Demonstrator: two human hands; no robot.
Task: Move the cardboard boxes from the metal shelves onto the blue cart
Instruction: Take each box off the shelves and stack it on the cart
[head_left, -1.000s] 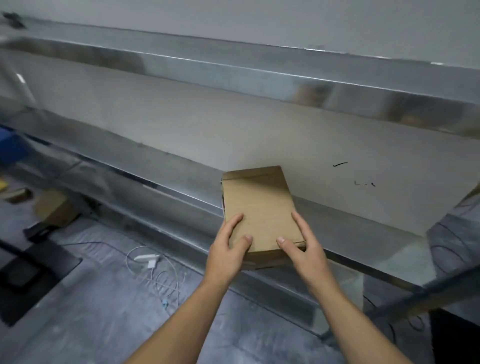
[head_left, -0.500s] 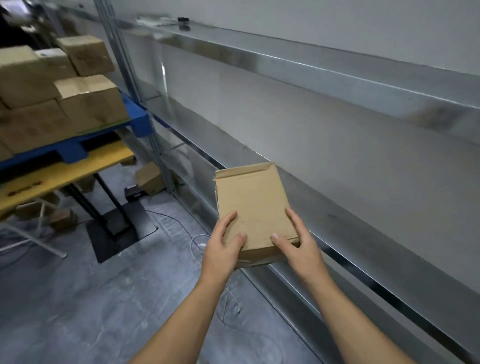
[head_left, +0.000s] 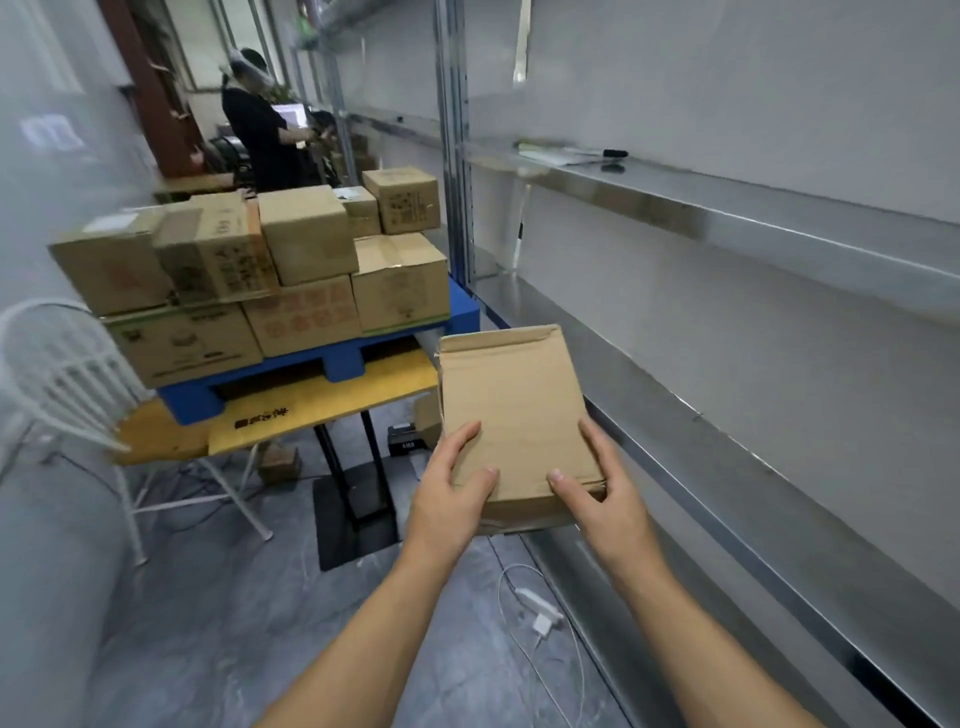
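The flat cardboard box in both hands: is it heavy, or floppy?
Probably light: the left hand and right hand hold the cardboard box by its near end only. Likely stiff: its far end does not sag.

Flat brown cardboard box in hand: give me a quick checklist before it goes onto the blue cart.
1. Grip: left hand and right hand both clamp the flat brown cardboard box at its near end: ok.
2. Box clear of the metal shelf: ok.
3. Blue cart in view ahead-left: ok.
4. Free spot on the stacked cardboard boxes: cannot tell.
5. White cable on the floor underfoot: not ok.
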